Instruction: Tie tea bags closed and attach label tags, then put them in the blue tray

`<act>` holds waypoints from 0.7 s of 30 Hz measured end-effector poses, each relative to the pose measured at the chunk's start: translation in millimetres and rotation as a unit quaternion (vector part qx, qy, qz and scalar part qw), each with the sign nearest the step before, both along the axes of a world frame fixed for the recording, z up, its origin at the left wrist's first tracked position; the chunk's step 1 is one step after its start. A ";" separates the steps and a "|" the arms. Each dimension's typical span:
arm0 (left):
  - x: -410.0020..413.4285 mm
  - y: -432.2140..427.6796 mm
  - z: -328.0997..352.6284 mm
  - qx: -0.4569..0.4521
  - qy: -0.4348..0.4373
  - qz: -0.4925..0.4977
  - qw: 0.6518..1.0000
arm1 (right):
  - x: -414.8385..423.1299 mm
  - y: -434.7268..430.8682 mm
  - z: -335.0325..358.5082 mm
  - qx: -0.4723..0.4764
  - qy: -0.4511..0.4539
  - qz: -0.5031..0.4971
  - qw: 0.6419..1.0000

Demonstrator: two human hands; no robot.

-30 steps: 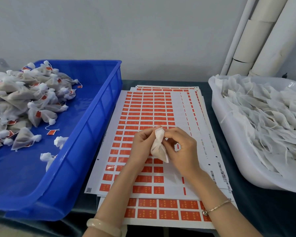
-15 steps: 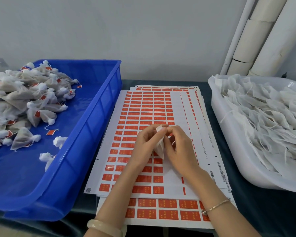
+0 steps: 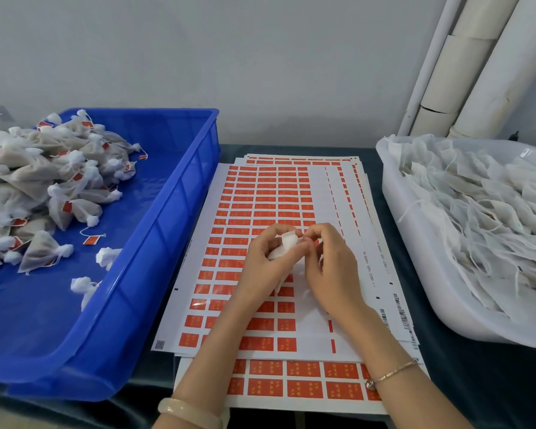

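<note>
- Tea bag (image 3: 283, 247), white, held above the label sheets (image 3: 260, 205) mid-desk.
- Left hand (image 3: 262, 264) curls around its body.
- Right hand (image 3: 330, 261) pinches its top edge.
- Blue tray (image 3: 155, 243) at left desk edge.

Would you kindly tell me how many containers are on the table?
2: the blue tray on the left, holding tagged tea bags, and the white tub on the right, full of untagged bags. Others could lie out of frame.

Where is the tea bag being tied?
Head view, centre: the tea bag is held between left hand and right hand over the orange label sheets, blue tray left, white tub right.
</note>
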State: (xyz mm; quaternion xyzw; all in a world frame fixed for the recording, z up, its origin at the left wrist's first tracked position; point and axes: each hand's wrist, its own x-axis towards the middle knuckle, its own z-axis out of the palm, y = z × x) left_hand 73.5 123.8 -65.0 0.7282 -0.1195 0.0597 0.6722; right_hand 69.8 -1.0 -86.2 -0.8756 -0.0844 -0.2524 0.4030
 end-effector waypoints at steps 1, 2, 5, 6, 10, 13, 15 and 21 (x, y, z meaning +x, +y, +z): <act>-0.1 -0.2 0.3 -0.001 -0.010 -0.001 1.000 | -0.2 -0.2 0.6 -0.001 0.002 -0.006 1.000; -0.2 -0.2 0.6 0.000 -0.019 -0.003 1.000 | -0.1 -0.7 1.0 -0.003 0.006 -0.012 1.000; -0.5 -0.4 0.4 -0.001 -0.036 -0.011 0.999 | 1.2 -2.7 1.0 -0.012 0.020 -0.031 0.999; -0.6 -0.6 -0.1 -0.001 -0.036 -0.013 0.999 | 2.0 -3.6 0.8 -0.018 0.022 -0.038 0.999; -0.5 -2.1 -2.9 0.013 -0.038 -0.015 0.999 | 5.1 -6.4 1.2 -0.045 0.023 -0.082 0.995; -0.1 -3.2 -3.2 0.014 -0.050 -0.022 0.998 | 7.4 -10.1 2.4 -0.060 0.021 -0.110 0.992; -0.2 -4.7 -3.1 0.015 -0.053 -0.033 0.998 | 8.6 -13.0 2.9 -0.063 0.026 -0.125 0.990; -0.8 -7.1 -3.5 0.010 -0.065 -0.045 0.997 | 8.1 -14.4 5.7 -0.062 0.024 -0.150 0.986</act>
